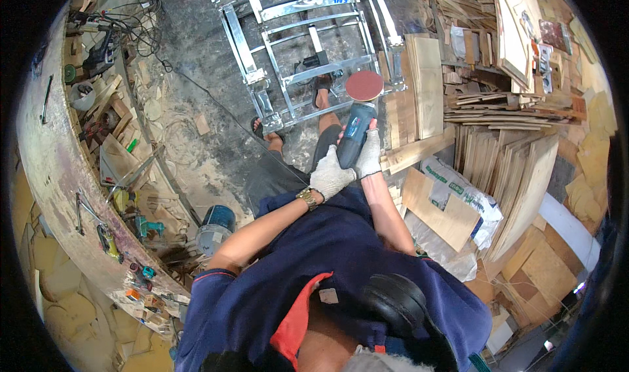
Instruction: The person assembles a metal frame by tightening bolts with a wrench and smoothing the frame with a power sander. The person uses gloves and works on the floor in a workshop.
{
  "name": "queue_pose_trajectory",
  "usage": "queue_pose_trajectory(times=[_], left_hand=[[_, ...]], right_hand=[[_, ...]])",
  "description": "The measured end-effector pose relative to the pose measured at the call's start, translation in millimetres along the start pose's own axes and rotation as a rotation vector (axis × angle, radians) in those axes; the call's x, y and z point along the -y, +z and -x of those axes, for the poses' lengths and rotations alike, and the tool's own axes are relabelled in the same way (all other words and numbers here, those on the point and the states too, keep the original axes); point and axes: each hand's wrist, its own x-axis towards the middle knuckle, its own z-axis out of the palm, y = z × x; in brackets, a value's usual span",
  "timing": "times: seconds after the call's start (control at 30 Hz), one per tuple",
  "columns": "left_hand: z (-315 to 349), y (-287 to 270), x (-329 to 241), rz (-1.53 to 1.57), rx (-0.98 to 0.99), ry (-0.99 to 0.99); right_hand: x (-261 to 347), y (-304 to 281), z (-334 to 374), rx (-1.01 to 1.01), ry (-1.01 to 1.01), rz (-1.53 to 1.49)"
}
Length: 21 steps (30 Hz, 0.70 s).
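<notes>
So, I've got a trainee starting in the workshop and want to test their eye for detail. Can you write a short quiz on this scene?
1. Multiple choice: what colour is the round disc on the power tool?
A. Green
B. Reddish brown
C. White

2. Short answer: on which of the person's wrists is the wristwatch?

3. True or false: the left hand and the right hand are both gloved.

Key:
1. B, reddish brown.
2. The left.
3. True.
</notes>
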Motion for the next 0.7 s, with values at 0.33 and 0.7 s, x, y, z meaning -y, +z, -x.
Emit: queue_pose_trajectory(times=[0.33,0.7], left_hand=[[-132.3,42.8,-54.1,0.116,-0.125,-0.057],[-299.4,52.1,-54.9,0.353,-0.137,0.080]], right_hand=[[102.1,-5.5,-125.0,-0.090,0.136,0.186],[137.1,-51.7,-302.3,-0.111,0.368,0.426]])
